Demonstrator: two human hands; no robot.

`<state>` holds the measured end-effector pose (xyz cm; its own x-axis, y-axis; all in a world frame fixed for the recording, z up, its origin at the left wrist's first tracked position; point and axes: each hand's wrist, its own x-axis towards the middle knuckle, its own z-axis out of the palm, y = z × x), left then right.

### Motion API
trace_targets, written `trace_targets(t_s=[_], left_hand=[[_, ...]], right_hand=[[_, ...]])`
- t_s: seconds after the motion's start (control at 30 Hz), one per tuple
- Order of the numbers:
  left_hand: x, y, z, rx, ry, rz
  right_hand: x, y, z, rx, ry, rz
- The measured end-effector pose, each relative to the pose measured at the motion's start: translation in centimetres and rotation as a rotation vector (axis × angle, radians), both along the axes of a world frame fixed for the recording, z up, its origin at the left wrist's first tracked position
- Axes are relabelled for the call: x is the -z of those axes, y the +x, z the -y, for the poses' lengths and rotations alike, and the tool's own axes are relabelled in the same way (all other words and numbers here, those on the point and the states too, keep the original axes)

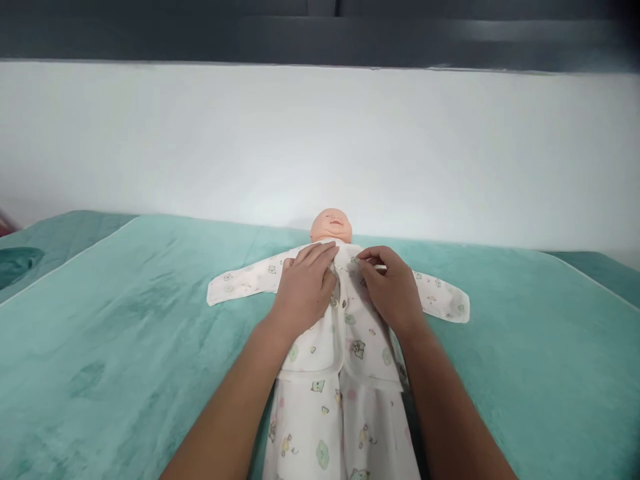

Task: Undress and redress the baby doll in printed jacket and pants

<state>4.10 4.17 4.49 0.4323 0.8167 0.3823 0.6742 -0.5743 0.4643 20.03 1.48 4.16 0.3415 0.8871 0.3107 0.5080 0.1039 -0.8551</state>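
A baby doll [331, 227] lies on its back, its head away from me. It wears a white baby shirt [367, 333] with small printed animals, and matching pants [320, 427] below. Both sleeves stretch out to the sides. My left hand [307, 283] rests on the left half of the shirt's chest, fingers laid flat toward the collar. Across the front opening, my right hand [393, 287] has thumb and index finger pinched on the shirt near the collar. Small fastenings show along the opening, but what exactly lies between the right fingertips is hard to see.
A teal plush blanket [150, 347] spreads under the doll, with some wrinkles on the left. Behind the doll's head stands a white wall [320, 140]. A dark horizontal panel [200, 37] runs along the top.
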Motion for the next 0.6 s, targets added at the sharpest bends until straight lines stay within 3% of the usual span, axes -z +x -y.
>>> trace_targets(t_s=[0.17,0.4,0.6], left_hand=[[-0.4,0.2,0.2,-0.025,-0.06,0.018],[-0.1,0.0,-0.1,0.01,-0.095,0.147],[0.6,0.2,-0.3,0.01,-0.102,0.214]], right_hand=[[-0.2,-0.9,0.2,-0.098,0.095,0.109],[0.5,-1.1,0.0,-0.088,0.114,0.256],[1.4,-0.1,-0.9,-0.298,0.101,0.376]])
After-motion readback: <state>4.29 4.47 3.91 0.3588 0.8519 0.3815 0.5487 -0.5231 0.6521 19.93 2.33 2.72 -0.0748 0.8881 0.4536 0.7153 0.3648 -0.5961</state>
